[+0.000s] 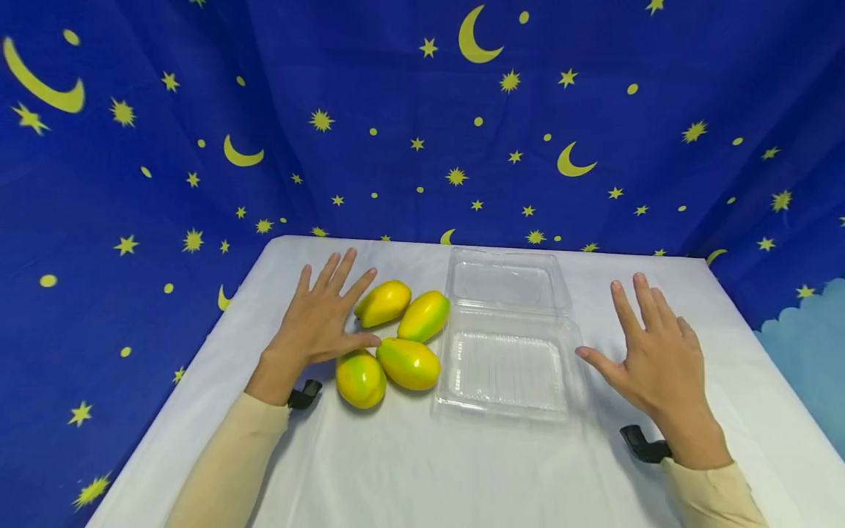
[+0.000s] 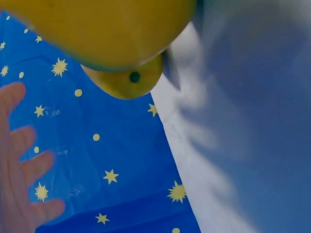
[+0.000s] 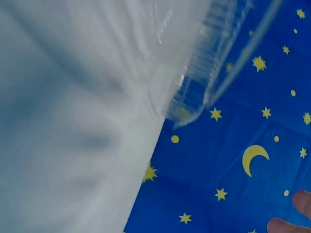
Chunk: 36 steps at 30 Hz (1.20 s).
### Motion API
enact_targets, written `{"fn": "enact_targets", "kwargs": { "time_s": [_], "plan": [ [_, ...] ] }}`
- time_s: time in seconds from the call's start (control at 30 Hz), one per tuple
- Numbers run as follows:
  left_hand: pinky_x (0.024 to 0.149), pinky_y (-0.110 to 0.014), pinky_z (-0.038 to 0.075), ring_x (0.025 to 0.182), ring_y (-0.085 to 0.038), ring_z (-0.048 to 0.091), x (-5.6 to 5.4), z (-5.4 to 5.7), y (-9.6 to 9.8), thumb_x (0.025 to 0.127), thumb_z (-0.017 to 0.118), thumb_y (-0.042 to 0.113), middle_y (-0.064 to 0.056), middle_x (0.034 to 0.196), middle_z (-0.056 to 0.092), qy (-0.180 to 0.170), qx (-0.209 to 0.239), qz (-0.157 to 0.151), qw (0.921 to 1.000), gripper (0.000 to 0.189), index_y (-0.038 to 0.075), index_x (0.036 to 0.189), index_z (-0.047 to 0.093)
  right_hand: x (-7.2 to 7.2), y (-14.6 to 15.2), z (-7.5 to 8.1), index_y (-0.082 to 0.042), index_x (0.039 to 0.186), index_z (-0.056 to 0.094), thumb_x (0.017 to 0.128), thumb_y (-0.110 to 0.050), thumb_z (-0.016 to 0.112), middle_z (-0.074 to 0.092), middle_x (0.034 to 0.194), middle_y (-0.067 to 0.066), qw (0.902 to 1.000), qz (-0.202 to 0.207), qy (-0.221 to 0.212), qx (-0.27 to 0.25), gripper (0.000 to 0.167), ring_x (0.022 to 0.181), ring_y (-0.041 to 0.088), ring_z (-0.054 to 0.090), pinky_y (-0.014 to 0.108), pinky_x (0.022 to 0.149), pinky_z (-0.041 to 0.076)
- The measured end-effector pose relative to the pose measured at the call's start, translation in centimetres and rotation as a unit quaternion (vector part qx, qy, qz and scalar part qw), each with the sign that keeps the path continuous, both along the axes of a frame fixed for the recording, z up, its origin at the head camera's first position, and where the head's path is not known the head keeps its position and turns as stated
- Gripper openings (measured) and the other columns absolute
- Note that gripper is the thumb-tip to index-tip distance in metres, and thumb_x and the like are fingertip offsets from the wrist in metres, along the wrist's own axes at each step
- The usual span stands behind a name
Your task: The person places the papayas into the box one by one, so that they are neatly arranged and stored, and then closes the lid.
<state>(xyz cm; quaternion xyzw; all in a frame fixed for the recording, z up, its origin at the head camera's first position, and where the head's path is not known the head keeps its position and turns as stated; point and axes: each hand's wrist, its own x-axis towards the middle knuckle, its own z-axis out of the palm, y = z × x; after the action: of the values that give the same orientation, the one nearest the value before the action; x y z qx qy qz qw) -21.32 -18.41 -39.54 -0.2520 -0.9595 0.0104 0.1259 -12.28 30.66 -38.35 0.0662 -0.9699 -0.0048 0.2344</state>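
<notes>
Several yellow-green mangoes lie in a loose cluster left of the middle of the table. Just left of them my left hand is held palm down with fingers spread, its thumb tip overlapping the mangoes in the head view. In the left wrist view a mango looms large above the spread fingers. A clear plastic clamshell container lies unfolded right of the mangoes, its lid toward the back. Farther right my right hand hovers apart from the container, fingers extended and holding nothing.
White cloth covers the table. A blue curtain with yellow moons and stars hangs behind and beside it. Each wrist wears a black camera mount, one at the left wrist and one at the right wrist.
</notes>
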Motion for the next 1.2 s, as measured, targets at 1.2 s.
{"fn": "enact_targets", "kwargs": {
  "time_s": [1.2],
  "plan": [
    [0.107,-0.054,0.038,0.14,-0.031,0.044,3.8,-0.9,-0.3,0.079,0.063,0.077,-0.007,0.165,0.029,-0.049,0.051,-0.106,0.9919,0.095,0.03,0.156,0.036,3.4,-2.6,-3.6,-0.023,0.159,0.031,0.074,-0.078,0.065,0.043,0.156,0.014,0.9975,0.046,-0.048,-0.024,0.107,0.132,0.039,0.049,0.065,0.091,0.047]
  ]
}}
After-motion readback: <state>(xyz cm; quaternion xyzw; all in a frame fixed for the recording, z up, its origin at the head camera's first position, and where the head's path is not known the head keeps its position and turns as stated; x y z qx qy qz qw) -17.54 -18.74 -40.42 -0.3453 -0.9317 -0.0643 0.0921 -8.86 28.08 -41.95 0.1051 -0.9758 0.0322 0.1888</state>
